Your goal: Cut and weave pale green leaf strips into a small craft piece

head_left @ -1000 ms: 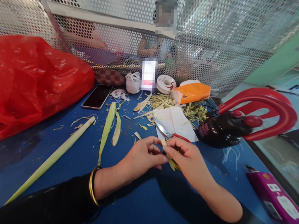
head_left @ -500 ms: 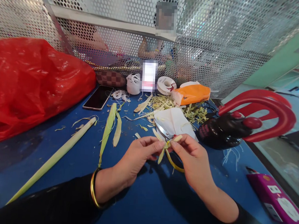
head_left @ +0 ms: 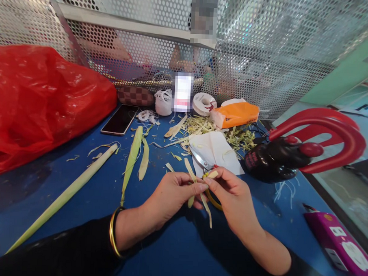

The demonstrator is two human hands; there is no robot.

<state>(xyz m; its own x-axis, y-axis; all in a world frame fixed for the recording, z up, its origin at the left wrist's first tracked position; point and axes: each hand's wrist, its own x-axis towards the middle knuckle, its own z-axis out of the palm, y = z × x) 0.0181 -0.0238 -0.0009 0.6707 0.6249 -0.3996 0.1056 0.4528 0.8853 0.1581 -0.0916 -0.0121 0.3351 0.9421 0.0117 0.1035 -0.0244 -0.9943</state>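
My left hand (head_left: 173,196) is closed, its thumb and fingers pinching a narrow pale-green husk strip (head_left: 206,214) that sticks out above and below the fingers. My right hand (head_left: 234,201) is closed close beside it, pinching a short, pale husk piece (head_left: 213,174) with a small yellow-green part at its tip. The two hands nearly touch, so how the pieces join is hidden. Partly under the hands lie scissors (head_left: 201,159), blades on a white paper (head_left: 222,145) and a yellow handle loop showing between the hands.
Long husks (head_left: 132,160) and a pale-green stalk (head_left: 68,194) lie left, beside a red plastic bag (head_left: 45,107). Behind are a phone (head_left: 120,119), white string (head_left: 163,102), a ribbon spool (head_left: 204,104), husk scraps (head_left: 199,126) and an orange packet (head_left: 236,115). Right: a black flask (head_left: 271,162) and purple power strip (head_left: 338,242).
The narrow strip now lies across my left fingers and hangs lower toward me. My left hand has shifted slightly right, and my right hand has turned a little with its piece.
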